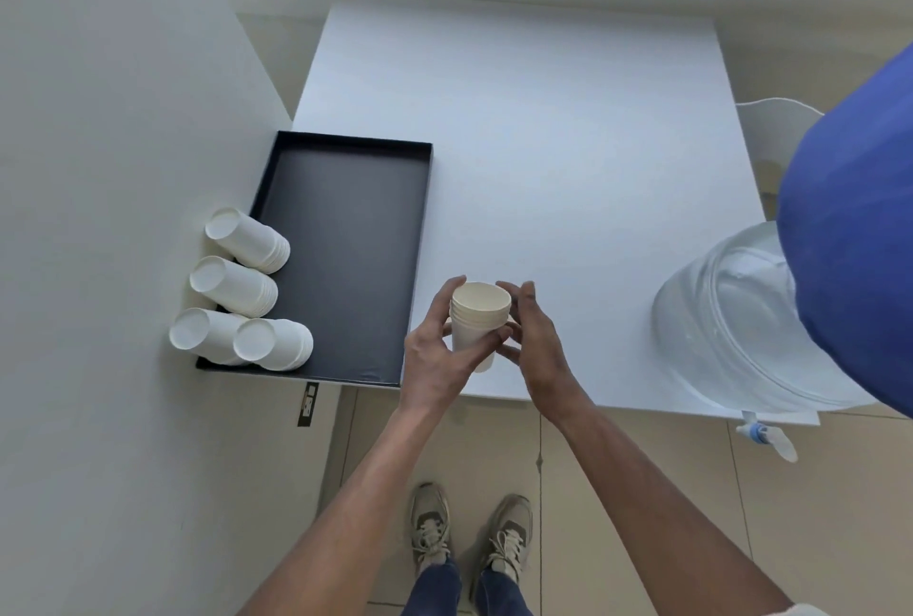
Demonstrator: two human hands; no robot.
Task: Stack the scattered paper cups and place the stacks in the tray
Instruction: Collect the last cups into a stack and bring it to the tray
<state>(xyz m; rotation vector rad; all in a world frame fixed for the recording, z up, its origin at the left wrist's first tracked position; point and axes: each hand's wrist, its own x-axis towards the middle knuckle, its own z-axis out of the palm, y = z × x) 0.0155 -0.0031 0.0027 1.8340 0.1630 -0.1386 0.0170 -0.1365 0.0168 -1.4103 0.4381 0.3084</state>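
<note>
Left hand (pixel 435 348) and right hand (pixel 536 343) clasp one upright stack of paper cups (pixel 477 319) between them, mouth up. The fingers of each hand curl round its sides, and it hangs over the near edge of the table (pixel 543 146), just right of the black tray (pixel 346 244).

Four finished stacks (pixel 249 240) (pixel 234 287) (pixel 197 336) (pixel 274 343) sit along the tray's left side with their bases toward the camera, so the step in hand looks like carrying this one over to join them. The task seems close to done. The next move probably calls for turning the stack mouth-down to match the others. It must then be swung left over the tray's rim and set on the bare dark floor beside the four without knocking them.

The table top is a plain white sheet. A large clear water jug (pixel 731 319) with a blue top (pixel 854 220) stands at its right, with a small tap (pixel 761 435) hanging over the edge. A pale wall (pixel 99 71) runs along the left. Beige floor tiles (pixel 642 467) and the person's shoes (pixel 430 526) show below.
</note>
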